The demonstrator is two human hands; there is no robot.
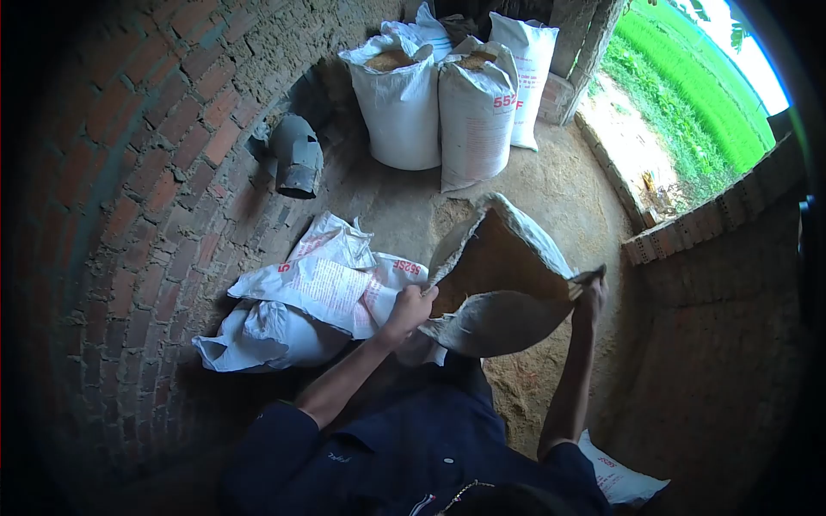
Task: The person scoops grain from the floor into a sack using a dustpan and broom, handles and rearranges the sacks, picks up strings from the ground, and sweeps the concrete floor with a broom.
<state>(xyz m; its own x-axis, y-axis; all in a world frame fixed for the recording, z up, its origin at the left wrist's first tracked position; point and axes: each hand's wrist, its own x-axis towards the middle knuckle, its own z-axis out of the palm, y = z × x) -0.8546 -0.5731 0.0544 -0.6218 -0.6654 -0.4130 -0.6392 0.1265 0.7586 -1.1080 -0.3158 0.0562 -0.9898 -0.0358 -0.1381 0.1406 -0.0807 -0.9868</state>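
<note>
A large woven sack (508,327) is held in front of my body, its mouth spread wide toward me. Brown shows deep inside it; whether that is grain or lining I cannot tell. My left hand (411,310) is closed on the left edge of the sack's mouth. On the opposite side my right hand (591,292) grips a bunched corner of the rim. Just left of my left hand lies a heap of white printed sacks (323,288), flat and crumpled.
Two open white sacks (396,120) filled with brown grain stand at the back, with another upright sack (527,77) behind. A grey pipe (297,155) juts from the brick wall (163,155). Loose grain (529,387) covers the floor. A doorway low wall (697,224) is at right.
</note>
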